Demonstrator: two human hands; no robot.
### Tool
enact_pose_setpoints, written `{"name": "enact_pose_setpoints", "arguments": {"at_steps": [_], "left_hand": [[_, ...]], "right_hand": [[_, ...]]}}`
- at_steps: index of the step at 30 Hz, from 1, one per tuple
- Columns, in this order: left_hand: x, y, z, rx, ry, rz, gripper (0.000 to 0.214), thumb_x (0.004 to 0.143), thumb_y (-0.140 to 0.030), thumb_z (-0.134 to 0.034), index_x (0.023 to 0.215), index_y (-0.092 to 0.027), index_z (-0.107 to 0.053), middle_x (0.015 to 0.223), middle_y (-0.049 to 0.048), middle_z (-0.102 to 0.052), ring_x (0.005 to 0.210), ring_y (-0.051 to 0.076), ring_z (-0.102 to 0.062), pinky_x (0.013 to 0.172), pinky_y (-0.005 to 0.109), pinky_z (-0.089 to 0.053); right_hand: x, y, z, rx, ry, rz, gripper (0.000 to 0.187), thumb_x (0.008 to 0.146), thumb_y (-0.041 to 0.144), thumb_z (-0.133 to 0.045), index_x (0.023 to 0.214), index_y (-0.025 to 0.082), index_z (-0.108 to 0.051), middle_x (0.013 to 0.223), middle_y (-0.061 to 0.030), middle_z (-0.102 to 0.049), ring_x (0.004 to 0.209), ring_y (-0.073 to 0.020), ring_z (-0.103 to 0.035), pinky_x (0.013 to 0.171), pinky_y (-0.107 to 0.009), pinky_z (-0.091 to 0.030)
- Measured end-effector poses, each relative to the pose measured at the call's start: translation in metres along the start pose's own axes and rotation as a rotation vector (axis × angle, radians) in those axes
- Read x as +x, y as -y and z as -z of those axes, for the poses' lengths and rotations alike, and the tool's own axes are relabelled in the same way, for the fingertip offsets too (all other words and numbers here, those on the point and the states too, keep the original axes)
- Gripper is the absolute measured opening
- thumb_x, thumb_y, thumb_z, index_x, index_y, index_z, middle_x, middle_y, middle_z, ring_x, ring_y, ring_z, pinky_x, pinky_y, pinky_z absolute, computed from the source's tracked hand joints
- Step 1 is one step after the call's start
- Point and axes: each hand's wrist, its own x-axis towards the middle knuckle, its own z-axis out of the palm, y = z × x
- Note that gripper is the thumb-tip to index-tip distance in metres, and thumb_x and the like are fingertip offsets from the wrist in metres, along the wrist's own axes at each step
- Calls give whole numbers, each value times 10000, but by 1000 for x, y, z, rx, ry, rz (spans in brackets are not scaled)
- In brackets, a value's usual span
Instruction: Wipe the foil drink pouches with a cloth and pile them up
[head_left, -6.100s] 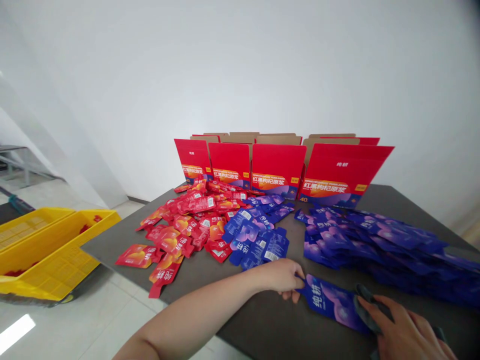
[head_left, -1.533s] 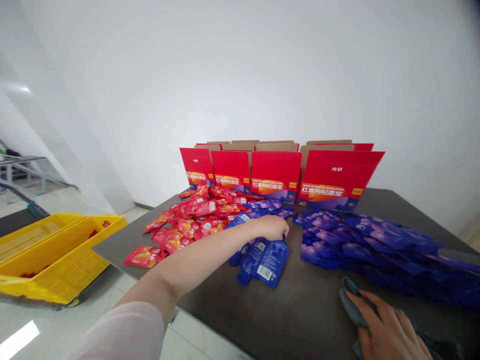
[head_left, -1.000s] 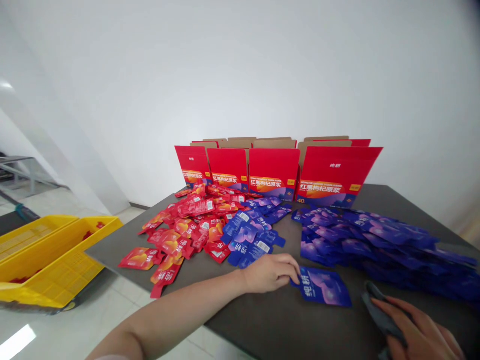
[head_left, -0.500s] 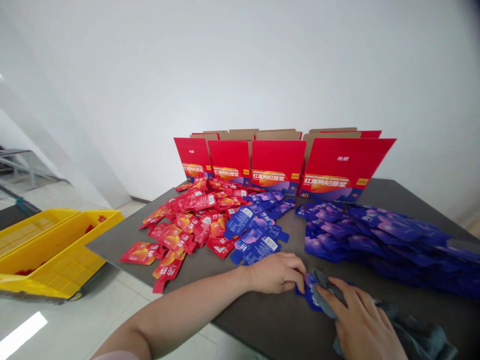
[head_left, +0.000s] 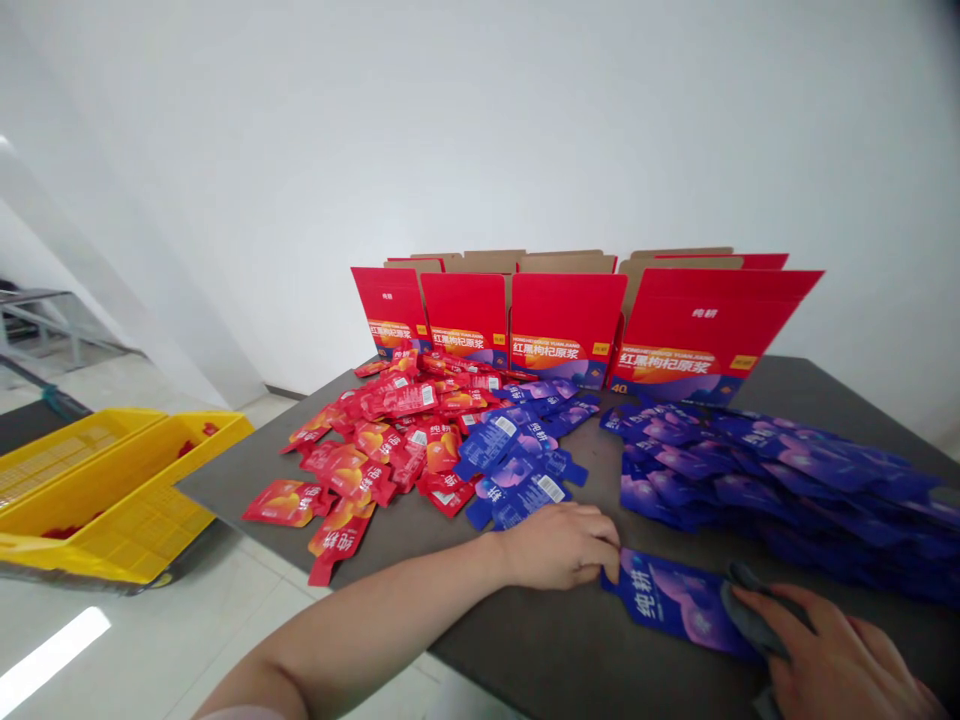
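A single blue pouch [head_left: 667, 600] lies flat on the dark table [head_left: 570, 650] near its front edge. My left hand [head_left: 562, 545] pins the pouch's left end with curled fingertips. My right hand [head_left: 832, 665] presses a dark grey cloth [head_left: 750, 620] onto the pouch's right end, fingers closed over the cloth. Just beyond my left hand sits a small heap of blue pouches [head_left: 517, 450], and a long row of blue pouches [head_left: 765, 470] stretches to the right.
A pile of red pouches [head_left: 382, 440] covers the table's left part. Several open red cartons [head_left: 570, 330] stand along the back edge by the white wall. Yellow crates [head_left: 105, 490] sit on the floor at the left.
My left hand reached to the blue heap, then drew one pouch to the front edge. My right hand wiped the cloth across it from left to right and now rests at its right end.
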Motion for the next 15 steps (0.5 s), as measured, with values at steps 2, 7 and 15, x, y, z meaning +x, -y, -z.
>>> {"name": "enact_pose_setpoints", "arguments": {"at_steps": [2, 7, 15], "left_hand": [[0, 1, 0, -13, -5, 11, 164, 893, -164, -537, 935, -237, -678, 1079, 21, -627, 1002, 146, -561, 888, 237, -417], [0, 3, -2, -24, -33, -9, 168, 896, -156, -527, 935, -222, -676, 1068, 24, -632, 989, 142, -560, 883, 231, -417], [-1, 4, -3, 8, -23, 4, 144, 899, -179, -539, 948, -229, -665, 1059, 24, -643, 991, 146, -563, 862, 242, -418]], "right_hand": [[12, 11, 14, -6, 11, 12, 421, 814, 177, -431, 1121, 333, -672, 1193, -56, -614, 914, -245, -596, 601, -372, -467], [45, 74, 50, 40, 79, 214, 513, 786, 50, -428, 1118, 363, -662, 1216, -17, -613, 1047, -226, -571, 759, -360, -486], [44, 63, 41, -3, 89, 176, 509, 802, 53, -407, 1120, 353, -670, 1199, -37, -621, 1028, -234, -576, 749, -370, -487]]}}
